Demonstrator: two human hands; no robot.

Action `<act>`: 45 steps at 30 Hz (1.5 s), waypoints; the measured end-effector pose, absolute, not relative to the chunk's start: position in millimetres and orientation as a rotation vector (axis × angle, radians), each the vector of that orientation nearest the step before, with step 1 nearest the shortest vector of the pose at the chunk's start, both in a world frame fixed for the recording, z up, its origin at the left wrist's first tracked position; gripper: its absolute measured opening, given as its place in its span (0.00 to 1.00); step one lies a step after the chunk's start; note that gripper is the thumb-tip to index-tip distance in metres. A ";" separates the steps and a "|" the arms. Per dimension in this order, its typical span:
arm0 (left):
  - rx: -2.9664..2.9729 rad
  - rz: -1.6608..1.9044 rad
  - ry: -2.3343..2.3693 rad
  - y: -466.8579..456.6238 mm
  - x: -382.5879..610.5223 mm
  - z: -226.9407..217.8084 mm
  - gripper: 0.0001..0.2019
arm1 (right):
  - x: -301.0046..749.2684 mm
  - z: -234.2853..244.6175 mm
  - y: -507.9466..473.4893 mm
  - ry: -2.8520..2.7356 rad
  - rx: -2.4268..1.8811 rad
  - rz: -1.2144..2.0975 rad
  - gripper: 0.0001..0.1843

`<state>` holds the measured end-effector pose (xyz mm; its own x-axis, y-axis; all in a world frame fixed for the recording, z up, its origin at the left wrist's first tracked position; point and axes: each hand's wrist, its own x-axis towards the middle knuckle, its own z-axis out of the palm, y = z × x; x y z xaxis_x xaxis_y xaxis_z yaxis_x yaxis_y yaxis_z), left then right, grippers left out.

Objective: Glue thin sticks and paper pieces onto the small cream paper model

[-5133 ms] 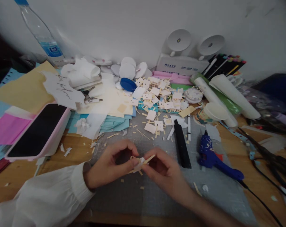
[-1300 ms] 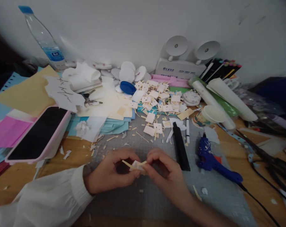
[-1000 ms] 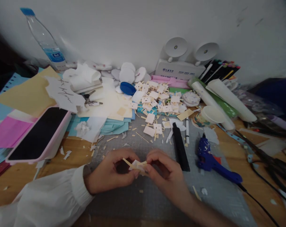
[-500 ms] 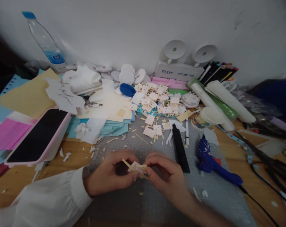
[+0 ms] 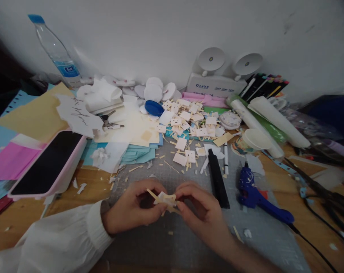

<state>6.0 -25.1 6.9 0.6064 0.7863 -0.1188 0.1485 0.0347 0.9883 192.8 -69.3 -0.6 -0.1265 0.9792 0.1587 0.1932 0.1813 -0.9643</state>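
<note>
My left hand [image 5: 132, 206] and my right hand [image 5: 201, 210] meet over the grey cutting mat [image 5: 189, 242] near the front edge. Together they pinch a small paper piece [image 5: 164, 198], white with thin cream strips sticking out of it. Both hands have their fingers closed on it. A white sleeve [image 5: 60, 242] covers my left forearm. Just beyond lies a heap of small cream squares [image 5: 189, 121].
A black bar-shaped tool [image 5: 217, 178], a white pen [image 5: 225, 157] and a blue glue gun [image 5: 257, 197] with its cord lie right of my hands. A phone in a pink case [image 5: 46, 163], coloured paper sheets, a water bottle [image 5: 56, 51], paper rolls [image 5: 274, 117] and markers crowd the back.
The paper piece has turned a little between my fingers. My hands stay at the same spot; the view has shifted slightly.
</note>
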 end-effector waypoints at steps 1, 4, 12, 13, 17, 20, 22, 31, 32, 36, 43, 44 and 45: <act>1.505 0.590 0.839 -25.2 6.2 7.5 0.04 | 192.7 -0.9 -69.7 -1.517 -1.182 1.048 0.06; 1.587 0.590 0.866 -25.4 6.7 9.9 0.04 | 192.4 -2.3 -70.9 -1.524 -1.214 1.015 0.05; 1.700 0.579 0.885 -25.1 7.6 9.4 0.04 | 191.4 -1.0 -69.6 -1.602 -1.243 0.881 0.06; 1.696 0.586 0.883 -25.2 7.8 9.4 0.04 | 191.4 -0.5 -69.6 -1.606 -1.242 0.874 0.06; 1.685 0.621 0.874 -25.3 8.0 10.7 0.04 | 191.3 -0.1 -69.9 -1.605 -1.242 0.878 0.07; 1.638 0.607 0.885 -25.6 7.4 9.8 0.04 | 191.1 -1.0 -69.6 -1.596 -1.237 0.868 0.07; 1.590 0.600 0.884 -25.7 6.8 8.1 0.05 | 191.1 -1.6 -69.4 -1.589 -1.231 0.878 0.07; 1.545 0.657 0.858 -24.8 5.8 4.1 0.03 | 191.8 -4.1 -71.1 -1.552 -1.218 0.927 0.07; 1.543 0.656 0.859 -24.6 5.7 3.6 0.04 | 191.7 -4.4 -71.2 -1.550 -1.214 0.926 0.06; 1.547 0.643 0.855 -24.2 5.7 2.4 0.04 | 191.2 -5.2 -70.5 -1.549 -1.200 0.935 0.07; 1.528 0.630 0.858 -24.9 5.8 3.8 0.03 | 190.2 -5.8 -69.4 -1.555 -1.197 0.920 0.08; 1.533 0.630 0.858 -24.8 5.7 3.8 0.03 | 190.2 -6.1 -69.5 -1.556 -1.198 0.918 0.08; 1.538 0.628 0.859 -24.7 5.6 3.6 0.03 | 190.3 -6.6 -69.8 -1.558 -1.197 0.918 0.08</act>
